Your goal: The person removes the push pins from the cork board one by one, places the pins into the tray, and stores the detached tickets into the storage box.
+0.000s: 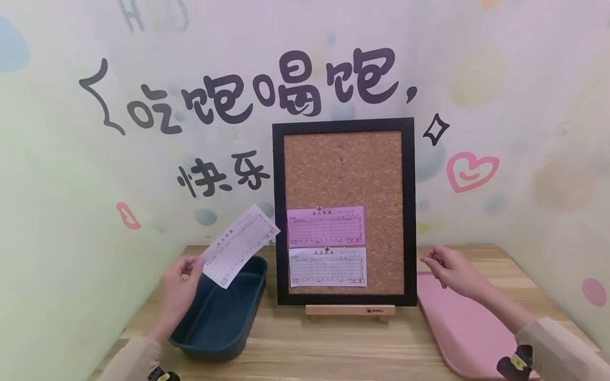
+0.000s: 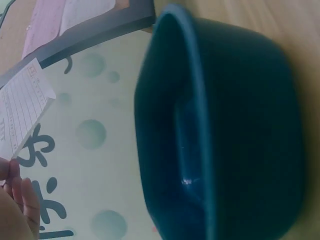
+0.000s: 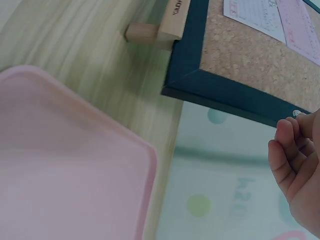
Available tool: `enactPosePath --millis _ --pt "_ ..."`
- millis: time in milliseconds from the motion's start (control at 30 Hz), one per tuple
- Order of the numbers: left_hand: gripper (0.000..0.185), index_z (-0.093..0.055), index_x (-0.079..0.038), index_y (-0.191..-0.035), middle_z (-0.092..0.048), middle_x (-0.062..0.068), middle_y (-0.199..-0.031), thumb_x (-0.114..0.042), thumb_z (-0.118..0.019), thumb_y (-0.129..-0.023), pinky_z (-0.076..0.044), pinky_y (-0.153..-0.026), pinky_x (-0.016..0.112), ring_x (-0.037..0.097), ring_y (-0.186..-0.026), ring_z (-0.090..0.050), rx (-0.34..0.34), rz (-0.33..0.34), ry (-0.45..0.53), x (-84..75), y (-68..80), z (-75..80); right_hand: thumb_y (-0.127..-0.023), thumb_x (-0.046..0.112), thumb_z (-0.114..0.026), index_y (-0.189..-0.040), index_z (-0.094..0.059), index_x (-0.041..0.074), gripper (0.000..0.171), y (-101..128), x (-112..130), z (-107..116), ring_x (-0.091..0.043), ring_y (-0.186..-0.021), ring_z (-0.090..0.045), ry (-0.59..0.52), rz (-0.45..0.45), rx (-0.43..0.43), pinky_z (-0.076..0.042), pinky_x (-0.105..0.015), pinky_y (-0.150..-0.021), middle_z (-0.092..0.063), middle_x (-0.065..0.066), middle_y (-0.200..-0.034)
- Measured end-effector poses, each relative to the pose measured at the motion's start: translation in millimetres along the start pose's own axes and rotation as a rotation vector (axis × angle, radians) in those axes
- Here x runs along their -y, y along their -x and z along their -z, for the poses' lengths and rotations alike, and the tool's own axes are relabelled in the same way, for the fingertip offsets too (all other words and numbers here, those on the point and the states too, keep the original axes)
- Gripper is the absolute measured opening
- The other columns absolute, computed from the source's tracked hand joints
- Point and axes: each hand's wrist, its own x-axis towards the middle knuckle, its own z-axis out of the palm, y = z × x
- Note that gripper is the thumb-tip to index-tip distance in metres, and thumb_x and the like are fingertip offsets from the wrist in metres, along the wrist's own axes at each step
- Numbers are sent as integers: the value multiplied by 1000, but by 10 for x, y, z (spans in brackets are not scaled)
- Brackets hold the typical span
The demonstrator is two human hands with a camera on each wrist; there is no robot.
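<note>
My left hand [image 1: 181, 286] pinches a white printed receipt slip [image 1: 240, 246] by its lower left corner, tilted above the dark blue bin [image 1: 224, 346]. The left wrist view shows the same slip [image 2: 25, 105] beside the bin's rim. To the right of the board, my right hand [image 1: 450, 270] pinches a small clear pushpin [image 3: 296, 113] between thumb and fingertip. On the black-framed cork board [image 1: 343, 169], a pink slip [image 1: 326, 227] hangs above a white slip [image 1: 329, 267], each with a pin at its top edge.
A small wooden easel [image 1: 350, 310] bears the board on the wood-grain table [image 1: 333, 354]. At the right lies a pink tray [image 1: 467, 328], partly under my right forearm. Behind stands a wall [image 1: 229, 42] with painted lettering.
</note>
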Motion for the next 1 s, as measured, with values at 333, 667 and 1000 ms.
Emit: enactPosePath --millis 333,667,1000 --pt "5 -62 10 -82 -61 19 -72 5 -60 -81 -36 -57 7 -3 -60 -44 -53 23 38 77 114 32 -91 1 -49 -84 -51 2 8 328 -216 -62 -6 -37 -42 -45 -52 -10 -38 -25 -37 -44 4 -55" --pt "13 -64 9 -87 -63 20 -73 -3 -61 -82 -35 -55 8 -4 -58 -44 -21 142 -68 170 260 85 -92 4 -49 -85 -49 2 7 623 -451 -154 -6 -37 -42 -91 -117 -10 -39 -26 -36 -43 4 -56" --pt "13 -64 7 -85 -63 14 -66 -6 -62 -82 -35 -51 12 -1 -54 -46 40 215 -138 285 403 109 -91 2 -49 -84 -49 -3 9 766 -682 -172 -1 -36 -37 -102 -138 10 -36 -22 -32 -43 3 -53"
